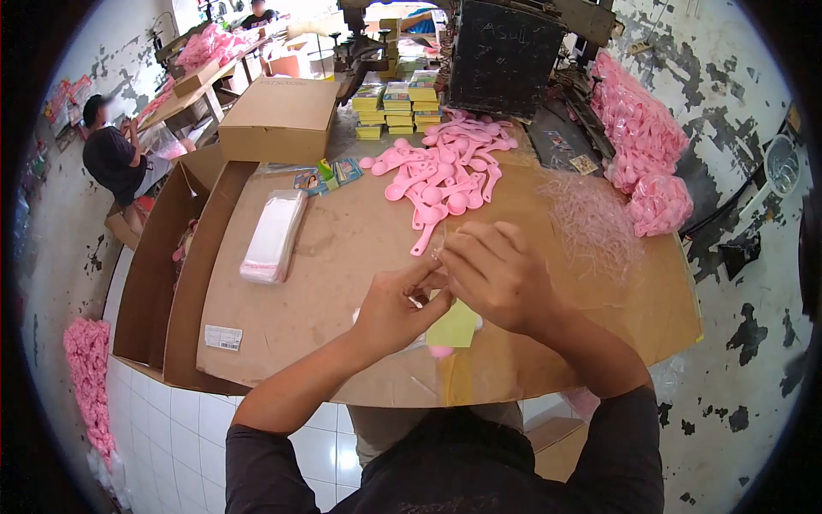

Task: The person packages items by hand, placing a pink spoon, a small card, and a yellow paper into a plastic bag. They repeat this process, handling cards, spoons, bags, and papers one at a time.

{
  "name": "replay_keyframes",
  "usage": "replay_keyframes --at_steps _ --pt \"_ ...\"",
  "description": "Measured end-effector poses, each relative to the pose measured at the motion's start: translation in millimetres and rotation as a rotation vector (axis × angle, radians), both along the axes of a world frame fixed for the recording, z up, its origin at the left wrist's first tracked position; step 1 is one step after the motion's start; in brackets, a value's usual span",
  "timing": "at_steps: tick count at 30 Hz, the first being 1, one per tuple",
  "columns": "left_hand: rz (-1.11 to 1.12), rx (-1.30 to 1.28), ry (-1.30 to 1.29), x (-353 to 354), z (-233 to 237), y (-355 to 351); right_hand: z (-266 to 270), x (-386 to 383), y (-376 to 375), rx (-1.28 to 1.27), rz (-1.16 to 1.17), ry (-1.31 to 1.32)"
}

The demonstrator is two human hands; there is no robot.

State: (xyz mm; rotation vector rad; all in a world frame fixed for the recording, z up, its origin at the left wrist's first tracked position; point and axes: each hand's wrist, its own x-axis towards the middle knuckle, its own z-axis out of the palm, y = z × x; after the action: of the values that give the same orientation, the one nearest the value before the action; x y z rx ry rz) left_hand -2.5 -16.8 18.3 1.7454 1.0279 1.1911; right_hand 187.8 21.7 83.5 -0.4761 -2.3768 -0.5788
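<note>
Both hands meet over the front middle of the cardboard-covered table. My left hand (398, 307) is closed, its thumb and fingers pinched at the top of a yellow-green card (454, 325). My right hand (492, 274) is closed too, fingertips pressed together just above the left fingers, on something thin and clear that is too small to make out. Below the card shows a round pink piece (441, 351). Beyond the hands lies a heap of pink spoons (441, 176), one with its handle toward me. Left of them is a stack of clear plastic sleeves (274, 236).
A tangle of thin clear-pink strips (591, 223) lies right, beside bagged pink items (638, 128). Card stacks (398, 107) and a closed carton (278, 116) stand at the back. An open box (163, 274) borders the left edge. A co-worker (116, 154) is far left.
</note>
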Motion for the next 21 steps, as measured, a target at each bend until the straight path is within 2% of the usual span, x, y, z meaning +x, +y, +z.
replay_keyframes --at_steps 3,5,6,9,11,13,16,17,19,21 --pt "0.001 0.005 0.144 -0.2 8.3 -0.7 -6.6 1.2 2.1 -0.067 -0.078 -0.078" --pt "0.025 0.001 0.222 -0.6 7.3 1.0 -6.4 7.0 11.0 -0.171 -0.116 0.107" --pt "0.013 -0.029 0.145 -1.9 4.7 3.3 -3.9 11.4 17.8 -0.222 -0.131 0.201" --pt "-0.005 -0.137 -0.11 -3.7 -2.7 9.5 20.1 45.9 33.3 -0.822 -0.037 0.496" --pt "-0.001 -0.23 -0.299 -2.7 -2.6 12.7 36.7 99.5 32.2 -1.438 0.041 0.444" --pt "0.001 -0.224 -0.305 -3.6 2.3 12.2 22.9 170.8 54.2 -1.637 0.255 0.712" --pt "0.004 -0.23 -0.274 -3.8 0.1 12.5 1.0 215.1 80.3 -1.471 0.42 1.081" --pt "0.008 -0.231 -0.258 -3.4 -1.1 13.4 -9.5 214.4 79.1 -1.295 0.038 0.934" --pt "0.005 -0.254 -0.246 -1.5 -3.1 13.5 -16.8 180.3 58.9 -1.2 -0.157 0.636" --pt "0.004 -0.26 -0.221 0.3 -6.0 13.7 -16.4 145.3 38.4 -0.896 -0.158 0.377"
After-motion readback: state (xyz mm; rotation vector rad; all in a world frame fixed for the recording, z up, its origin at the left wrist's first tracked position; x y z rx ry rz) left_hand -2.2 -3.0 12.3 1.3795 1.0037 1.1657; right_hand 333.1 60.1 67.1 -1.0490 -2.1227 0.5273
